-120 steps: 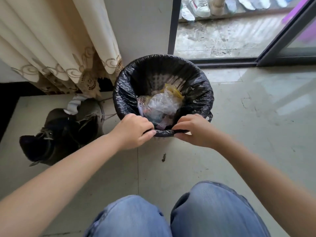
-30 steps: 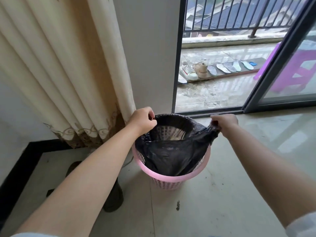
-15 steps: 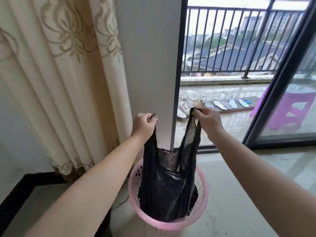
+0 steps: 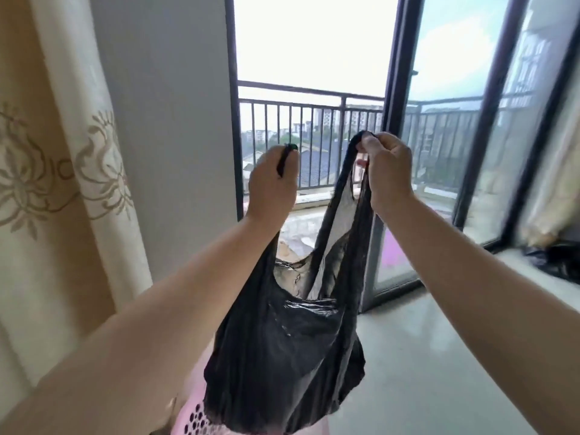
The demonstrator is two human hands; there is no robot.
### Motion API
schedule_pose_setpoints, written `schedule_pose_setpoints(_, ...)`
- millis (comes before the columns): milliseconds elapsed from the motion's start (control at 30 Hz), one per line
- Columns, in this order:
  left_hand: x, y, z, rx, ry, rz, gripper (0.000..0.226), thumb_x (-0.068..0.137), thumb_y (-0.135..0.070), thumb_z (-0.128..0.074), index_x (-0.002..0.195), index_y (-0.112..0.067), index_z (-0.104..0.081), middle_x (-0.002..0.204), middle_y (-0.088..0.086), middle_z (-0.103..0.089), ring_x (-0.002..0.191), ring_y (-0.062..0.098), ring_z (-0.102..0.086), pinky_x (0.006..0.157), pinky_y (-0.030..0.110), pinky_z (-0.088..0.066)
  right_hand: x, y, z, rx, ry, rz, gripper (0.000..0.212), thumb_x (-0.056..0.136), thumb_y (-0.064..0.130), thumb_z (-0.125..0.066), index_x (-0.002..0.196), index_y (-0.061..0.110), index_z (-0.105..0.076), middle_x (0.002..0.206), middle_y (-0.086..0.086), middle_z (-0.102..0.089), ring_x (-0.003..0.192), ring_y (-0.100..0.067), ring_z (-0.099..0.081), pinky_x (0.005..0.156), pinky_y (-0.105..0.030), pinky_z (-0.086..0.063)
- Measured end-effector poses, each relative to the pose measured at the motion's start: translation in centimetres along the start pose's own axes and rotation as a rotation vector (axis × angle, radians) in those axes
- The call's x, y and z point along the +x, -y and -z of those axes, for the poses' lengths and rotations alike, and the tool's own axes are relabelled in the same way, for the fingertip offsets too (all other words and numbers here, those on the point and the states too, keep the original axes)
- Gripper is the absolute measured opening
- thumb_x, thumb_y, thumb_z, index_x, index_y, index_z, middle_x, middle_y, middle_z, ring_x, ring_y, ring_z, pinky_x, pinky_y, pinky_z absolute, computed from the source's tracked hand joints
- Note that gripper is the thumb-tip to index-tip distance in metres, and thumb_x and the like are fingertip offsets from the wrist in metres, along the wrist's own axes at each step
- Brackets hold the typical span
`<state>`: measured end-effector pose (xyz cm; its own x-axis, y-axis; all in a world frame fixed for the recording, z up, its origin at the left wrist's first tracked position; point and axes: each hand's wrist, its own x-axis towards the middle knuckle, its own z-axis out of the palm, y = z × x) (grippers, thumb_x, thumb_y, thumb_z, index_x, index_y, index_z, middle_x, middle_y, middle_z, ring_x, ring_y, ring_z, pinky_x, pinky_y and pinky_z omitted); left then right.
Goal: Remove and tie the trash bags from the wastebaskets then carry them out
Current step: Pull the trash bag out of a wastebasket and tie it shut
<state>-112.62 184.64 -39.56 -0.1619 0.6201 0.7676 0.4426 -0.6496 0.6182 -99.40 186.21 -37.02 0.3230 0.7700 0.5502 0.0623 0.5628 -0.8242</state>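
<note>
A black trash bag [image 4: 282, 356] hangs in the air in front of me, lifted by its two handles. My left hand [image 4: 273, 183] grips the left handle and my right hand [image 4: 389, 171] pinches the right handle, both at chest height. The bag's bottom hangs just above the pink perforated wastebasket [image 4: 191, 416], of which only a part of the rim shows at the bottom edge. What is inside the bag is hidden.
A cream patterned curtain [image 4: 62, 183] hangs at the left beside a grey wall. A dark-framed glass sliding door [image 4: 392, 152] opens onto a balcony with a railing [image 4: 307, 120]. Another black bag [image 4: 555, 262] lies on the ledge at right.
Both hands have raised the bag higher, so that it has come out of the pink wastebasket. My view has tilted upward toward the balcony.
</note>
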Motion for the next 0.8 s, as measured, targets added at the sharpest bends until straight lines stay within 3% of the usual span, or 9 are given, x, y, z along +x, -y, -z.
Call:
schedule_pose_setpoints(133, 1.5, -3.7, -1.7, -0.14, 0.031, -0.024, 0.019, 0.097, -0.01, -0.044, 0.101, 0.0, -0.06, 0.079, 0.006, -0.054, 0.085, 0.031, -0.06, 0.077, 0.036, -0.05, 0.7, 4.6, 2.1, -0.037, -0.097, 0.09, 0.025, 0.092, 0.008, -0.047, 0.069, 0.0, -0.056, 0.059, -0.004, -0.039, 0.053, -0.01, -0.036, 0.053, -0.021, -0.031)
schedule_pose_setpoints(267, 0.0, -5.0, -5.4, -0.178, 0.133, 0.031, 0.025, 0.096, -0.013, -0.045, 0.104, 0.004, -0.061, 0.084, 0.01, -0.056, 0.077, 0.019, -0.052, 0.056, 0.009, -0.035, -0.5, 4.5, 5.5, -0.243, -0.12, 0.048, 0.027, 0.09, 0.01, -0.049, 0.07, -0.005, -0.059, 0.074, -0.017, -0.049, 0.06, -0.019, -0.042, 0.059, -0.027, -0.035)
schedule_pose_setpoints(367, -3.1, -4.5, -8.5, -0.238, 0.203, 0.125, 0.026, 0.097, -0.016, -0.044, 0.106, 0.004, -0.059, 0.095, 0.022, -0.063, 0.083, 0.028, -0.058, 0.066, 0.024, -0.04, -3.0, 1.9, 9.6, -0.345, -0.194, 0.001, 0.035, 0.089, 0.009, -0.05, 0.089, -0.026, -0.054, 0.075, -0.038, -0.05, 0.068, -0.023, -0.042, 0.058, -0.024, -0.033)
schedule_pose_setpoints(400, -4.6, -4.3, -9.6, -0.27, 0.217, 0.16, 0.026, 0.097, -0.016, -0.044, 0.106, 0.004, -0.059, 0.095, 0.023, -0.064, 0.086, 0.03, -0.06, 0.067, 0.028, -0.041, -4.2, 1.0, 11.1, -0.367, -0.219, -0.017, 0.036, 0.089, 0.009, -0.05, 0.093, -0.027, -0.053, 0.072, -0.038, -0.047, 0.065, -0.022, -0.04, 0.054, -0.021, -0.031)
schedule_pose_setpoints(467, -7.8, -4.4, -11.5, -0.317, 0.27, 0.197, 0.024, 0.097, -0.015, -0.043, 0.104, 0.002, -0.058, 0.083, 0.015, -0.06, 0.081, 0.027, -0.059, 0.06, 0.026, -0.043, -6.4, -0.9, 14.2, -0.41, -0.239, -0.074, 0.036, 0.089, 0.008, -0.049, 0.092, -0.028, -0.051, 0.062, -0.019, -0.039, 0.06, -0.021, -0.036, 0.05, -0.021, -0.03)
schedule_pose_setpoints(533, -10.9, -5.1, -13.3, -0.345, 0.344, 0.204, 0.019, 0.098, -0.015, -0.041, 0.1, -0.004, -0.056, 0.075, 0.002, -0.055, 0.078, 0.023, -0.058, 0.057, 0.02, -0.044, -8.5, -2.7, 17.1, -0.42, -0.284, -0.125, 0.032, 0.089, 0.008, -0.049, 0.082, -0.023, -0.054, 0.062, -0.01, -0.039, 0.056, -0.018, -0.036, 0.047, -0.016, -0.03)
schedule_pose_setpoints(633, -14.7, -6.1, -16.3, -0.363, 0.405, 0.185, 0.019, 0.098, -0.016, -0.041, 0.096, -0.004, -0.055, 0.083, 0.008, -0.056, 0.084, 0.033, -0.063, 0.074, 0.04, -0.05, -10.7, -4.2, 21.1, -0.341, -0.342, -0.178, 0.032, 0.09, 0.007, -0.048, 0.058, 0.008, -0.052, 0.058, -0.005, -0.039, 0.053, -0.012, -0.036, 0.053, -0.019, -0.031)
schedule_pose_setpoints(733, -18.3, -5.7, -18.9, -0.349, 0.429, 0.206, 0.024, 0.097, -0.015, -0.042, 0.096, 0.003, -0.057, 0.085, 0.014, -0.056, 0.088, 0.036, -0.061, 0.079, 0.045, -0.047, -12.2, -5.4, 24.6, -0.304, -0.36, -0.222, 0.034, 0.091, 0.007, -0.049, 0.058, 0.016, -0.053, 0.06, -0.003, -0.046, 0.056, -0.012, -0.04, 0.058, -0.021, -0.034)
schedule_pose_setpoints(800, -20.6, -4.9, -20.1, -0.349, 0.434, 0.275, 0.021, 0.097, -0.014, -0.042, 0.086, -0.003, -0.055, 0.076, 0.006, -0.052, 0.082, 0.033, -0.058, 0.073, 0.04, -0.045, -13.6, -6.8, 26.9, -0.318, -0.342, -0.272, 0.033, 0.09, 0.007, -0.05, 0.059, 0.017, -0.055, 0.064, 0.0, -0.052, 0.062, -0.013, -0.047, 0.069, -0.026, -0.042)
